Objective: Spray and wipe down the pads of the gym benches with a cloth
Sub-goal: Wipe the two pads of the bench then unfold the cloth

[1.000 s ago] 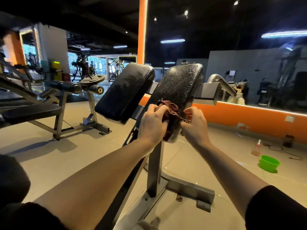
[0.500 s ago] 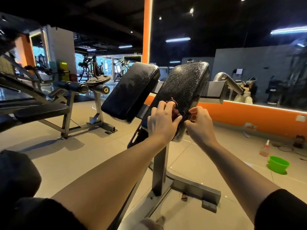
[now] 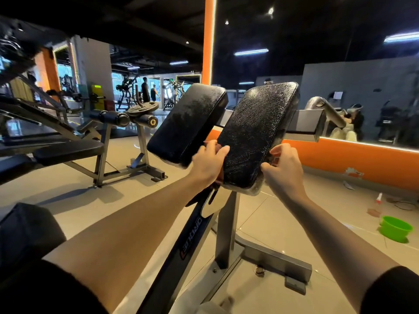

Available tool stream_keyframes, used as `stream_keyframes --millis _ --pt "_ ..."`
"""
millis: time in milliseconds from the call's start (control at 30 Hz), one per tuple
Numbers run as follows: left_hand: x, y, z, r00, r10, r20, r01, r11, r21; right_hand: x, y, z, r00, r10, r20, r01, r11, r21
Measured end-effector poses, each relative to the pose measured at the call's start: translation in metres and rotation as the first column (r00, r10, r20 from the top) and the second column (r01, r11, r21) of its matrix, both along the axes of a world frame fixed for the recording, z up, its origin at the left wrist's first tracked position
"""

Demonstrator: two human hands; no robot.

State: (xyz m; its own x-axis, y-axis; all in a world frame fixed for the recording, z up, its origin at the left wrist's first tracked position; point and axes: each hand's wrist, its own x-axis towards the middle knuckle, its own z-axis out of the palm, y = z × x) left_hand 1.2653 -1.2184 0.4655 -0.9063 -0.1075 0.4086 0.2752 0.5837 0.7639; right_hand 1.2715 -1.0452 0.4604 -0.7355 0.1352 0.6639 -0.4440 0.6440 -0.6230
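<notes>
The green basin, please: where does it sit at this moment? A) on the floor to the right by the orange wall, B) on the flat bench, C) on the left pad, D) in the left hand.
A: the green basin stands on the floor tiles at right, near the spray bottle.
</notes>
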Motion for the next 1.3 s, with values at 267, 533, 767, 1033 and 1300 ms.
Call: stream_keyframes --millis 267,533,767,1033,1300 --pt "-0.022 -0.005 -0.015 0.992 -0.098 -0.079 0.108 0.986 0.13 -0.004 -0.002 -0.002 0.999 0.004 -0.048 -0.002 0.999 0.046" --pt "0.02 0.032 -0.054 0.899 -0.151 -0.41 0.134 0.988 -0.07 -0.004 -0.007 -0.006 0.999 -0.004 -0.052 0.006 0.999 0.037" --pt "0.031 0.022 -0.061 0.792 -0.176 -0.585 0.1 0.982 -0.16 -0.001 0.003 0.001 0.997 0.074 0.02 -0.074 0.997 0.003" --pt "-0.029 0.004 -0.015 0.972 0.119 -0.205 -0.084 0.982 0.171 -0.005 0.003 0.002 0.999 0.049 0.004 -0.049 0.994 0.097" --pt "0.006 0.058 -0.037 0.835 -0.148 -0.529 0.101 0.988 -0.118 -0.007 0.01 -0.003 0.982 0.177 -0.072 -0.176 0.984 0.024"
